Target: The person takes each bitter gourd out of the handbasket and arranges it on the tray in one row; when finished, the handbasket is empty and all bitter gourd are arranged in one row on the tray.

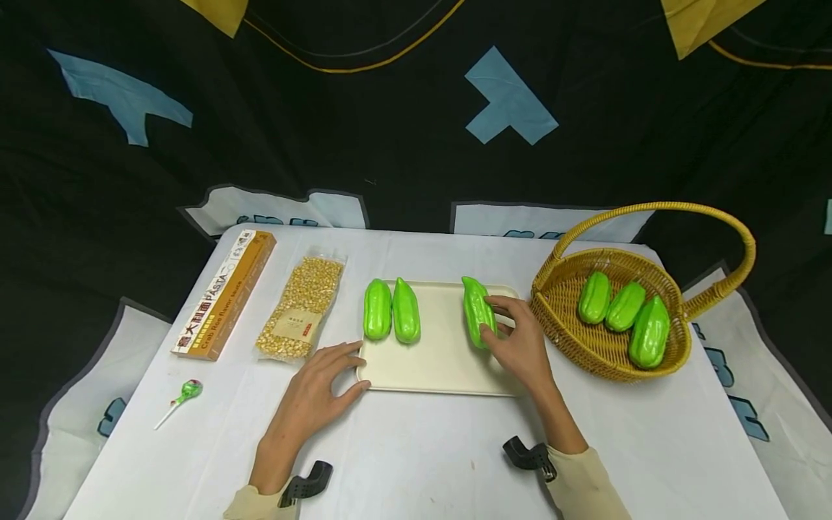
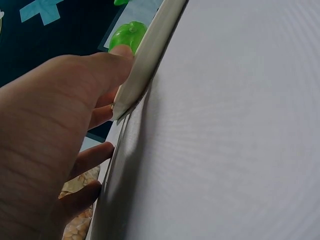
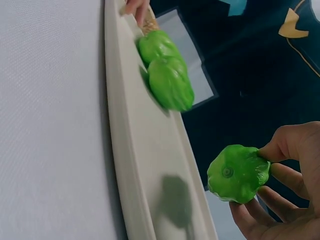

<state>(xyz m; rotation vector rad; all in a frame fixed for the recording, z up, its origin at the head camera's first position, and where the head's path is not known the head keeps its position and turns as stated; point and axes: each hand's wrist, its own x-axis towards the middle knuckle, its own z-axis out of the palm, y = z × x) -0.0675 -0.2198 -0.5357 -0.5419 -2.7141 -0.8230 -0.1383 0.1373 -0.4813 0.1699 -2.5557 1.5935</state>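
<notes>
"Right hand [image 1: 522, 352] in play, and it's pinching a green vegetable [image 1: 475, 310], thumb on one side, fingertips on the other!"

"Where's it holding it?"

"Over the right part of the tray [image 1: 442, 370], clear of the tray's floor; the right wrist view catches a shadow there beneath it."

"And the left hand [image 1: 315, 384]?"

"At the tray's near left corner, fingers spread, thumb touching the rim (a light touch, though how hard it presses I can't tell)."

"Who's on the tray itself?"

"Two matching vegetables [image 1: 406, 312], side by side, upper left on the tray, stretched away from us!"

"Now look wider."

"Just left of the tray, a clear bag of corn kernels [image 1: 308, 289]; beyond that, farther left of the tray, a brown and white pasta box [image 1: 226, 296], with a green-wrapped lollipop [image 1: 189, 391] nearer to us."

"And right of the tray?"

"A wicker basket [image 1: 567, 336], tall handle arching up, three more vegetables [image 1: 625, 306] inside! All on a white-covered surface [image 1: 422, 455], black cloth [image 1: 370, 137] behind the tray."
</notes>
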